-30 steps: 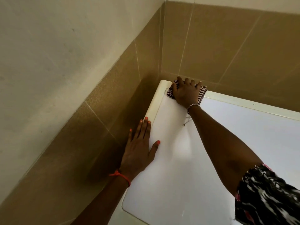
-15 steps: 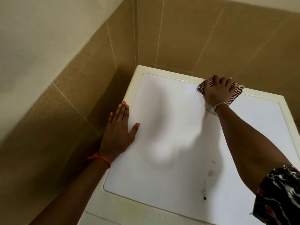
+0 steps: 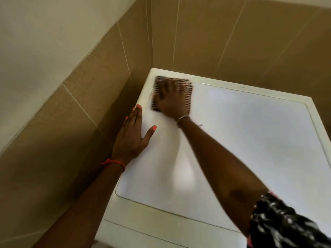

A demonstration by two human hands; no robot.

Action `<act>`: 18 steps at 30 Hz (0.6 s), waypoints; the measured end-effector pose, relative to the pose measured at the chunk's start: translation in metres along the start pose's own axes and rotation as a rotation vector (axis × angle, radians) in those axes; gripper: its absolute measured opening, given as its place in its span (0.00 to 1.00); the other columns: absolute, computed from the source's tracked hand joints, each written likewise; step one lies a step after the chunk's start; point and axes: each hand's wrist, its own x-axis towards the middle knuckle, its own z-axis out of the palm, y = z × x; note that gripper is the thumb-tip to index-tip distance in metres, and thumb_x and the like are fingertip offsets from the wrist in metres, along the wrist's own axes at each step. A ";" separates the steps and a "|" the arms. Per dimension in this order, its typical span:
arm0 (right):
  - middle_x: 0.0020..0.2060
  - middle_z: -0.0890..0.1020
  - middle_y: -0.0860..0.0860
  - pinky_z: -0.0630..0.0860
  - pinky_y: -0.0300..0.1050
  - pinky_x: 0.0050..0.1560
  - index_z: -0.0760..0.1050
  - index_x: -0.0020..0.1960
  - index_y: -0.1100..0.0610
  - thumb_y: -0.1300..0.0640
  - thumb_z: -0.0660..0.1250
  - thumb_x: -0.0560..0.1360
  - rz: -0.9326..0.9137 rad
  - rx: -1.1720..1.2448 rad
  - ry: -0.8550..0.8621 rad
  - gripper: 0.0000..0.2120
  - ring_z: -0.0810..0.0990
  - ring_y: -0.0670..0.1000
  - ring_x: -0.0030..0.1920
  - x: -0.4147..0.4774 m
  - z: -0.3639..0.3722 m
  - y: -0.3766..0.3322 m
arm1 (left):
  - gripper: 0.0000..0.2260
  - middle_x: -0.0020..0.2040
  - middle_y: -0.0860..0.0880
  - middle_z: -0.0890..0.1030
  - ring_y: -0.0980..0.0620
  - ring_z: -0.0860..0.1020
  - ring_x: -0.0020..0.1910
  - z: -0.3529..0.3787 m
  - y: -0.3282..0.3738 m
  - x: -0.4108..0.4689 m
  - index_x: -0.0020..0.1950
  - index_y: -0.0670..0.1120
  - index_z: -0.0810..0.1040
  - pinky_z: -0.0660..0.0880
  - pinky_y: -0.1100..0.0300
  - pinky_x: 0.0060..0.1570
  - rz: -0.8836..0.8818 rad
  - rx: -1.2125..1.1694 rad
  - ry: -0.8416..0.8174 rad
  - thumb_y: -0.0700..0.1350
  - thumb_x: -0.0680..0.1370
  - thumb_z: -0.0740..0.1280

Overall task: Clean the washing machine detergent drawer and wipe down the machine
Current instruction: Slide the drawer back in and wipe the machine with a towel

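The right hand (image 3: 172,97) is pressing flat, fingers spread, on a striped cloth (image 3: 186,86) at the far left corner of the washing machine (image 3: 250,140) top, while the left hand (image 3: 132,136) is lying open and empty just beside it along the left edge, bracing. The unwiped stretch of lid is lying to the right and towards the person, so the right hand, already on the cloth, is better placed to sweep that way. The cloth is showing blurred; the lid is looking white, smooth and glossy.
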 end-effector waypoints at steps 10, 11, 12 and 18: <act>0.76 0.55 0.53 0.41 0.60 0.74 0.55 0.76 0.48 0.41 0.51 0.79 0.101 0.077 0.043 0.28 0.49 0.57 0.76 -0.070 -0.010 0.033 | 0.37 0.77 0.45 0.52 0.50 0.50 0.77 0.003 -0.001 -0.006 0.76 0.43 0.52 0.43 0.56 0.73 0.150 0.096 -0.050 0.66 0.76 0.50; 0.76 0.56 0.54 0.41 0.60 0.73 0.56 0.76 0.48 0.41 0.52 0.79 0.164 0.084 0.063 0.27 0.50 0.58 0.76 -0.080 -0.015 0.053 | 0.39 0.77 0.46 0.52 0.51 0.49 0.77 0.004 -0.002 -0.005 0.76 0.44 0.52 0.43 0.54 0.73 0.175 0.186 -0.088 0.69 0.74 0.46; 0.76 0.57 0.54 0.42 0.60 0.73 0.56 0.75 0.48 0.41 0.52 0.78 0.234 0.068 0.086 0.27 0.51 0.58 0.76 -0.091 -0.020 0.074 | 0.40 0.78 0.46 0.51 0.51 0.49 0.77 0.005 -0.003 -0.004 0.76 0.44 0.51 0.43 0.51 0.74 0.182 0.248 -0.110 0.70 0.73 0.45; 0.75 0.55 0.60 0.41 0.67 0.72 0.57 0.75 0.50 0.41 0.52 0.78 0.721 -0.039 0.155 0.28 0.49 0.62 0.75 -0.179 -0.044 0.185 | 0.33 0.78 0.45 0.48 0.49 0.47 0.77 0.011 0.007 -0.015 0.77 0.43 0.48 0.42 0.46 0.73 0.124 0.350 -0.107 0.61 0.78 0.51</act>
